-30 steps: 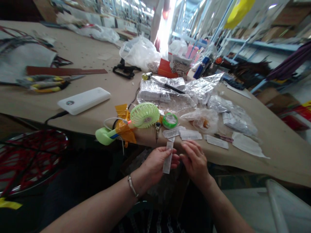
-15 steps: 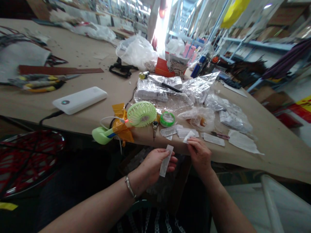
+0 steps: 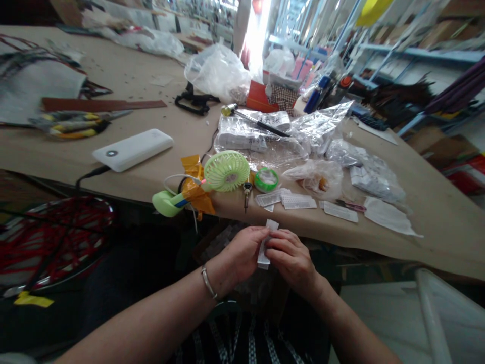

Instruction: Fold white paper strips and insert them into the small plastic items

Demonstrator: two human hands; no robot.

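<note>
My left hand (image 3: 246,253) is closed on a narrow, translucent white strip (image 3: 264,255), thumb on top, just off the table's front edge. My right hand (image 3: 293,260) presses its fingertips against the same strip from the right. At the upper end a second white layer seems to overlap the first, though fingers hide most of it. Beyond the hands, white perforated cards (image 3: 299,201) lie by the table edge, with another card (image 3: 341,211) to their right. A green tape roll (image 3: 265,180) and a pointed metal-tipped tool (image 3: 246,194) sit just behind.
A green handheld fan (image 3: 226,171) is fixed at the edge with orange tape (image 3: 197,189). On the left lie a white power bank (image 3: 134,150) and pliers (image 3: 78,124). Clear plastic packets (image 3: 261,139) with a small hammer (image 3: 257,121) on them occupy the middle.
My right hand has left the cards at the table edge with a small white piece and come down-left to the strip in my left hand. The view has shifted slightly.
</note>
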